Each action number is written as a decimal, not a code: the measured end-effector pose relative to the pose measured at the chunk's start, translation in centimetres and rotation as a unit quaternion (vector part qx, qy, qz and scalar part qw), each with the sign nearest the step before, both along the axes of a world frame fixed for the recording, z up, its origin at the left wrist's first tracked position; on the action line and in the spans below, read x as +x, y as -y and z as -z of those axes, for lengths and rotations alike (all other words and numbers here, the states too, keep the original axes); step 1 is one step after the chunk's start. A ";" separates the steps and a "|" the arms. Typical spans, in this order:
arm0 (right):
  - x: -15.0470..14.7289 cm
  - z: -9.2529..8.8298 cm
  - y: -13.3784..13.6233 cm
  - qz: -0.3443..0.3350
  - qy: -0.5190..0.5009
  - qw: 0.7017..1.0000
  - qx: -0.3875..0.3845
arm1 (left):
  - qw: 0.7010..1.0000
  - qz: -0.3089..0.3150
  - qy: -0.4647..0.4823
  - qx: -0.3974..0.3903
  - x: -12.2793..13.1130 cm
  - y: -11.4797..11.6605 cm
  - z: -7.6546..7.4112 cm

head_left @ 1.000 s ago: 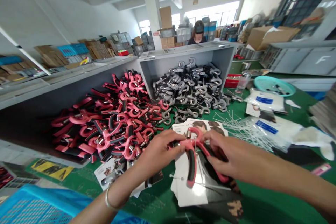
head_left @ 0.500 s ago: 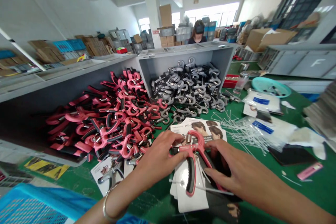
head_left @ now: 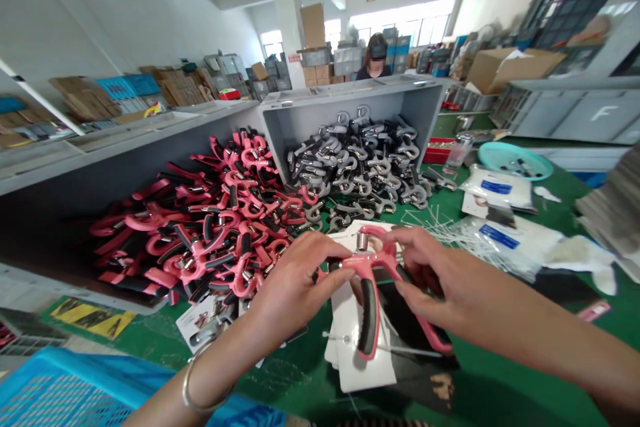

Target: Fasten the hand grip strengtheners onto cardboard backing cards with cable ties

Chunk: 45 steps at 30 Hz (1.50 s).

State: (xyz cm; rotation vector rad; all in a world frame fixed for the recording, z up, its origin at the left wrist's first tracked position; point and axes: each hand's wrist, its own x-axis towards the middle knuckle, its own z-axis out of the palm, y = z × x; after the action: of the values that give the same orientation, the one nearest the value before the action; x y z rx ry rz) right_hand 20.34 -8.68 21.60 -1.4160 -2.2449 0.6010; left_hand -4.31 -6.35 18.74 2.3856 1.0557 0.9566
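Observation:
A pink and black hand grip strengthener (head_left: 369, 303) is held between my two hands, its metal spring at the top and its handles pointing down towards me. My left hand (head_left: 305, 273) pinches its left side near the adjusting knob. On the other side, my right hand (head_left: 433, 273) has its fingers and thumb round the upper right handle. Beneath it lies a stack of printed cards (head_left: 364, 373), white and black, with a thin white cable tie (head_left: 410, 351) across them. Another grip, grey and black (head_left: 213, 327), rests on a card to the left.
Tipped grey crates hold heaps of pink hand grips (head_left: 215, 227) and grey hand grips (head_left: 355, 160). Loose cable ties (head_left: 435, 223), plastic bags (head_left: 500, 187) and a turquoise tray (head_left: 515, 159) lie right. A blue basket (head_left: 75, 387) stands front left. A person (head_left: 376, 60) is behind the crates.
The pink hand grip has risen slightly off the cards and tilted, with both hands moving up along with it. My right hand has shifted nearer its top.

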 end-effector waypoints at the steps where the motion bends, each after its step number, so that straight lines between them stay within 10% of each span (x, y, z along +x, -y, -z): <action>1: -0.2 0.6 0.1 -0.007 0.011 1.000 -0.014 | 1.000 -0.007 -0.006 -0.016 -0.1 0.3 0.8; 6: -0.6 3.5 1.4 -0.029 0.056 0.997 -0.041 | 0.995 0.001 -0.012 -0.096 -0.6 1.5 3.3; 12: 0.7 3.7 4.5 -0.012 0.069 0.995 0.078 | 0.996 0.013 0.003 -0.091 0.1 0.7 2.6; 21: 0.2 4.9 3.6 -0.004 0.056 0.998 -0.006 | 0.987 -0.025 -0.108 -0.112 0.7 2.2 1.4; 32: -0.7 0.6 -1.1 -0.021 0.010 0.999 -0.025 | 0.997 0.011 -0.065 -0.044 0.4 -0.7 -0.6; 40: -0.1 4.3 3.0 -0.007 0.022 0.999 -0.030 | 0.993 0.032 -0.034 -0.110 0.0 2.2 2.5; 45: -0.6 4.3 3.5 -0.002 0.033 0.999 0.018 | 0.997 -0.008 0.003 -0.078 0.9 0.0 2.6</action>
State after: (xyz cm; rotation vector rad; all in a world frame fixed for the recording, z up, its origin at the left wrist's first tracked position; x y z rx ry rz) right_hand 19.79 -12.23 17.33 -1.4332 -2.2980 0.5190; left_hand -3.44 -6.35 16.13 2.2494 1.1069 0.8546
